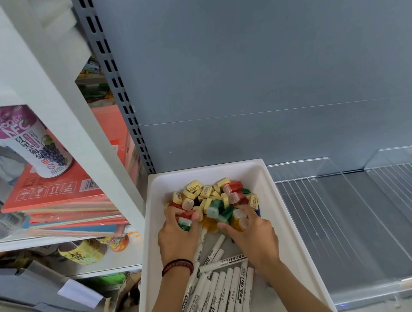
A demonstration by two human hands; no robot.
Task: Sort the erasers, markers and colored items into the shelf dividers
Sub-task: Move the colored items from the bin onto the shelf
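With our left hand (178, 238) and right hand (254, 237) both curled round clumps of colored items (216, 207) in the far half of the white bin (201, 169), beyond the markers (223, 292), we risk scooping up stray erasers (194, 186) or spilling pieces over its rim.

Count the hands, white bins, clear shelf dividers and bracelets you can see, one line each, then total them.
Hands: 2, the left hand and right hand, each gripping coloured items
White bin: 1
Clear dividers: 2
Bracelet: 1
Total: 6
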